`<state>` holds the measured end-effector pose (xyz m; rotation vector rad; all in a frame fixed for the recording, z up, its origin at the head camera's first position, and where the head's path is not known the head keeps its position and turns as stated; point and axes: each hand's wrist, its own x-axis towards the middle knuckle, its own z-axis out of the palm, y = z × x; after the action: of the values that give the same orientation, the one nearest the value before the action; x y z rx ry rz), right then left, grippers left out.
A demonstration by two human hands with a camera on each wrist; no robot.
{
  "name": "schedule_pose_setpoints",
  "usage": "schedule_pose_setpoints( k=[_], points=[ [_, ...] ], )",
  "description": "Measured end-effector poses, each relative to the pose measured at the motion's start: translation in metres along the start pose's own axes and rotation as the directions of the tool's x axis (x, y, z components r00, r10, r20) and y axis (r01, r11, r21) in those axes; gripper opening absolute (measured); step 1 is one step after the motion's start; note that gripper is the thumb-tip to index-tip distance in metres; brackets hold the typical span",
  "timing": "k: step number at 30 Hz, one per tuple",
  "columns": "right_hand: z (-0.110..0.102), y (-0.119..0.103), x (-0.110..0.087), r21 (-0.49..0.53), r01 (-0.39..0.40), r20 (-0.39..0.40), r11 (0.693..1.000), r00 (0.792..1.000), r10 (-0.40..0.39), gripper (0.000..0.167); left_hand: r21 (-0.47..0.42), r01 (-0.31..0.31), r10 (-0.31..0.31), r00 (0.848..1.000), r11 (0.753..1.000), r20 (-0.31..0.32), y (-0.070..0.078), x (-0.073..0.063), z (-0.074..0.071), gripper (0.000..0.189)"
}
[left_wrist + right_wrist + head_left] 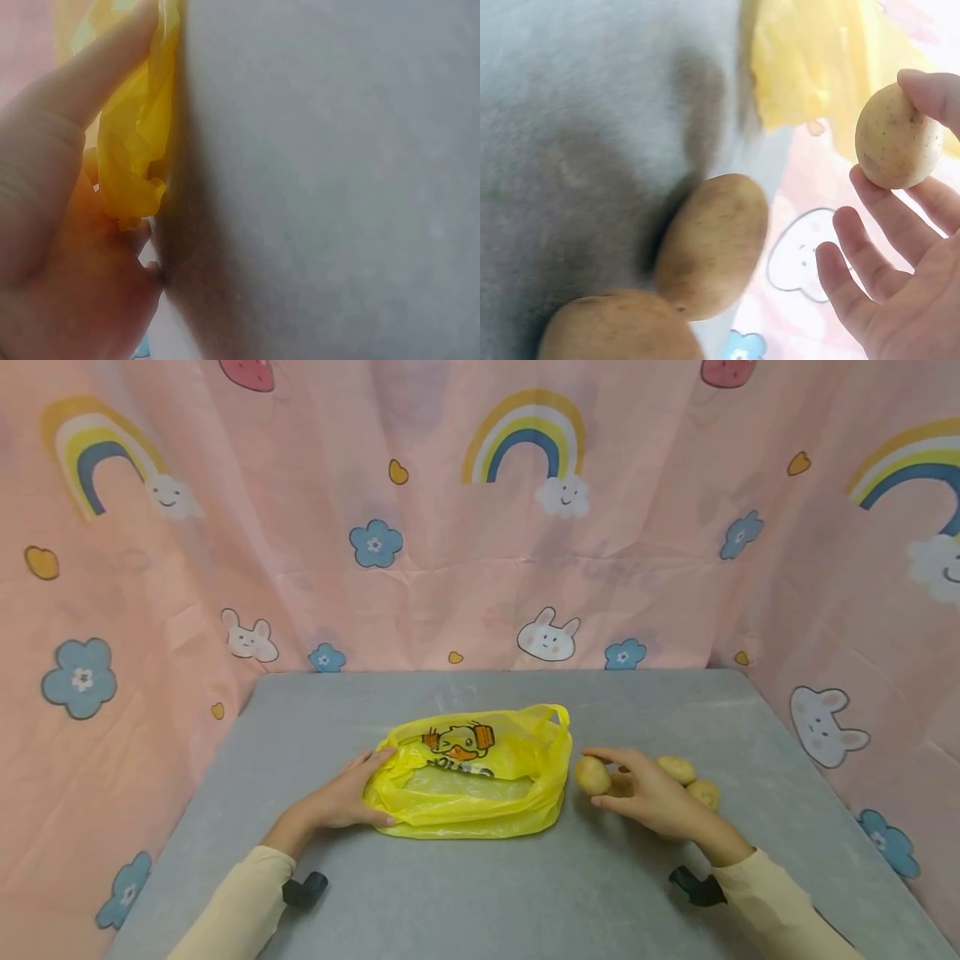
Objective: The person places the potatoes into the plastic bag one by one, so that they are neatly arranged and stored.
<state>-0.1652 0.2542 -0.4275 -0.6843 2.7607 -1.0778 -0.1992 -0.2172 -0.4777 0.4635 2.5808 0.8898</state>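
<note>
A yellow plastic bag [465, 822] with a cartoon duck print lies on the grey table, its mouth spread open towards me. My left hand [348, 797] holds the bag's left end, thumb along the near side and fingers on the far side. In the left wrist view, crumpled yellow film of the bag [135, 165] sits against that hand; its fingertips are hidden. Right of the bag, my right hand [648, 793] pinches a small potato [592, 775] between thumb and fingertips. The right wrist view shows this potato [898, 139] raised off the table, apart from the bag.
Two more potatoes, one farther back [677, 769] and one nearer [703, 794], lie on the table [480, 902] just beyond my right hand. A pink patterned cloth [450, 585] hangs behind the table and along both sides.
</note>
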Motion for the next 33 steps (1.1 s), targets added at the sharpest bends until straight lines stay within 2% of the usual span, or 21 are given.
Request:
schedule_pose_setpoints(
  k=[15, 25, 33],
  points=[
    [-0.007, -0.035, -0.01, -0.042, 0.069, -0.041, 0.997, 0.997, -0.07, 0.061, -0.027, 0.007, -0.007, 1.0, 1.0, -0.001, -0.002, 0.0, 0.0, 0.115],
    [0.008, -0.059, 0.004, -0.061, 0.13, -0.012, 0.99, 0.991, -0.131, 0.06, -0.026, 0.022, -0.022, 1.0, 0.999, -0.003, -0.004, 0.001, 0.001, 0.116],
    [0.025, -0.072, 0.02, -0.02, 0.132, 0.017, 0.991, 0.991, -0.132, 0.061, -0.028, 0.034, -0.034, 0.999, 0.999, 0.001, -0.004, 0.001, 0.002, 0.116]
  ],
)
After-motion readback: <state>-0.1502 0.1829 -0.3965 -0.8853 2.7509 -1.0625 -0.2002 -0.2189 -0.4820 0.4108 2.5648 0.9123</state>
